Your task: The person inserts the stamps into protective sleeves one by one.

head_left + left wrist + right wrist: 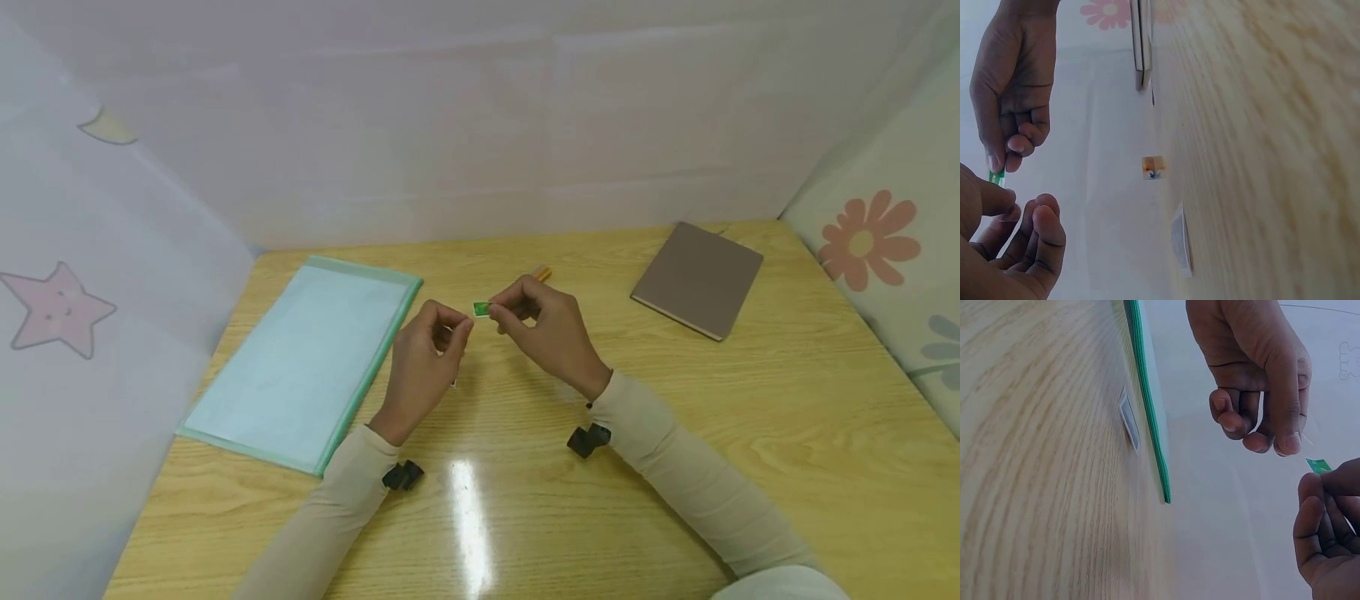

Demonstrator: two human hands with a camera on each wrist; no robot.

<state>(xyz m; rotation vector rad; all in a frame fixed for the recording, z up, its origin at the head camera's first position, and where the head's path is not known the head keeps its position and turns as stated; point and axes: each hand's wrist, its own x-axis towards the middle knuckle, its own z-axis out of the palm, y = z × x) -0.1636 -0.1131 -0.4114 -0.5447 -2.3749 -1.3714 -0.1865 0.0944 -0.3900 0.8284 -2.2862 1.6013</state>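
In the head view, my right hand (547,327) pinches a small green stamp-like piece (482,309) with a white edge between thumb and fingertips. Close by on the left, my left hand (426,358) has its thumb and forefinger pressed together. The left wrist view shows a thin clear film (1011,219) pinched in that hand, its far edge just below the green piece (997,179). A small gap separates the two hands. Beneath the left hand lies a small white-bordered card (1129,422), mostly hidden in the head view.
A clear folder (300,367) with a green edge lies at the left of the wooden table (525,517). A brown notebook (699,280) lies at the back right. Behind the right hand is a small orange item (542,272). Something clear (566,390) lies under the right wrist.
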